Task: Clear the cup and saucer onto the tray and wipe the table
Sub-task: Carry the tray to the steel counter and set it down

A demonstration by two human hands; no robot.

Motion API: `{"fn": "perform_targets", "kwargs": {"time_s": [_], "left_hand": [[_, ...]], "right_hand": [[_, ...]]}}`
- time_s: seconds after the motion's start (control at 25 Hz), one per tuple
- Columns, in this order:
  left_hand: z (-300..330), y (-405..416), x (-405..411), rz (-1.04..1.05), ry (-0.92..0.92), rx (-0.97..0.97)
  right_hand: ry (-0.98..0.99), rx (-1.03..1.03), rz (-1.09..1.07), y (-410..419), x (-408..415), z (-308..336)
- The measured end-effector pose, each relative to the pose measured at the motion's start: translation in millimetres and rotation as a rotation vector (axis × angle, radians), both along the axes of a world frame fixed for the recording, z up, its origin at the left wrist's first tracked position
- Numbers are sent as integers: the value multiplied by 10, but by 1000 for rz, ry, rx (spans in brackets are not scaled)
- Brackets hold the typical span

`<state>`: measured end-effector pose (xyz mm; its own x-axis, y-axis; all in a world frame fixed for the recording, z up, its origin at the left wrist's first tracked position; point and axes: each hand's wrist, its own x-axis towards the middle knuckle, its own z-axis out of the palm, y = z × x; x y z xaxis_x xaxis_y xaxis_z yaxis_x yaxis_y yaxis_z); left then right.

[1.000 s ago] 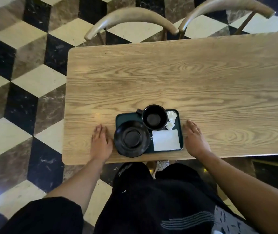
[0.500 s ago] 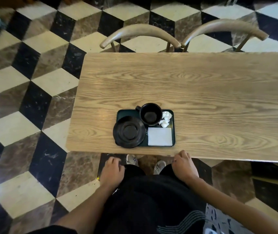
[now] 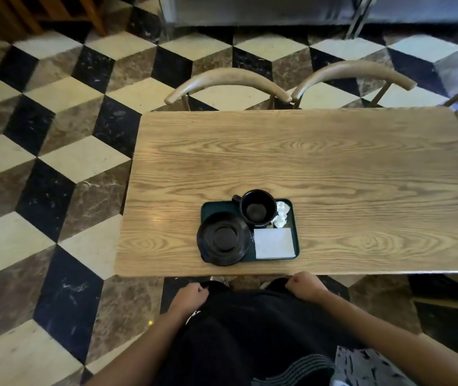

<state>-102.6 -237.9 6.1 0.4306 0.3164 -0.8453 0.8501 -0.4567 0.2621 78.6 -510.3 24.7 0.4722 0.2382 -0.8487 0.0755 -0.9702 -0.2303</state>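
Dark green tray (image 3: 294, 218) at the near edge of the oak-grain desk (image 3: 319, 162), within easy reach, carrying the black cup (image 3: 258, 208) beside, not upon, its saucer (image 3: 223, 238), with a folded napkin (image 3: 274, 243) and crumpled tissue (image 3: 282, 214). Left hand (image 3: 191, 298) and right hand (image 3: 304, 285) hang curled and empty below the edge.

Left hand (image 3: 191, 298) & right hand (image 3: 304, 286) both loosely fisted, fingers curled, arms angled inward.
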Motion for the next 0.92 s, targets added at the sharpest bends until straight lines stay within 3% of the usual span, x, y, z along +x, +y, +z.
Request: {"fn": "perform_targets", "kwargs": {"time_s": [0.36, 0.52, 0.64, 0.8, 0.92], "left_hand": [[-21, 397, 219, 311, -192, 10], [-13, 559, 434, 350, -217, 91], [15, 678, 699, 600, -217, -5], [105, 714, 1043, 1038, -185, -235], [92, 711, 1178, 1140, -183, -303]], "right_hand": [[-174, -14, -441, 105, 221, 83], [-226, 16, -636, 94, 522, 101], [-269, 122, -743, 165, 765, 52], [-169, 255, -892, 347, 1032, -25], [-120, 250, -859, 438, 1146, -100]]}}
